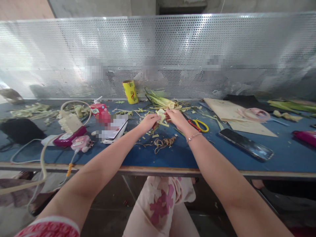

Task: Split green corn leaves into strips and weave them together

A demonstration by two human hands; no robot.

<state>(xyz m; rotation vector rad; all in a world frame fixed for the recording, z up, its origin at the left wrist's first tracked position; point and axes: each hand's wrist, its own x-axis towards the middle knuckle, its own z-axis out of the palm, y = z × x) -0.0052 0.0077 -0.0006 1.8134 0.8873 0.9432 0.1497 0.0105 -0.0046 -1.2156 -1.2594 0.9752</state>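
Observation:
Over the middle of the blue table (145,159), a pale green piece of plant leaf or stalk (161,113) is pinched between both hands. My left hand (149,121) grips its left side with closed fingers. From the other side, my right hand (176,118) has its fingers closed on the same piece. Just behind them lies a bunch of green and pale stalks (160,99). Scissors (198,125) with red and yellow handles rest beside my right wrist. Below the hands is a small tangle of brown string or dry fibres (164,143). Plant scraps are scattered around.
A perforated metal screen (172,42) closes off the back. To the left stand a yellow cardboard tube (130,92), a red drink carton (100,112), a propped phone (115,130) and a power strip with cables (70,136). At right lie a dark phone (247,144) and brown paper (222,110).

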